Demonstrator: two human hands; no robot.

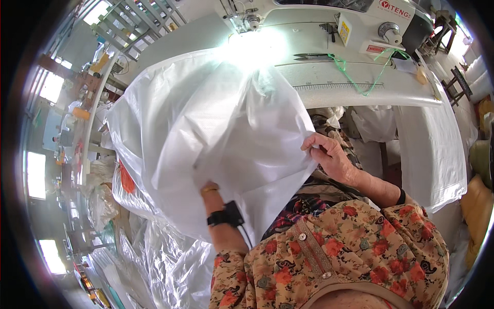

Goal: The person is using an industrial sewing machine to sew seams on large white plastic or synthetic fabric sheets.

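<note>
white woven plastic sack [216,134] on pale sewing-machine table [355,85] | right hand [329,157] pinches sack edge | left hand [208,188] under sack, grip unclear | cluttered sunlit workshop

The woven sack [216,123] is translucent white, the sewing machine [319,26] off-white with red lettering, a bright green cord [355,77] trails over the pale grey bench [360,90], the blouse [355,247] is tan with red flowers, and the wrist strap [218,218] is black.
</note>
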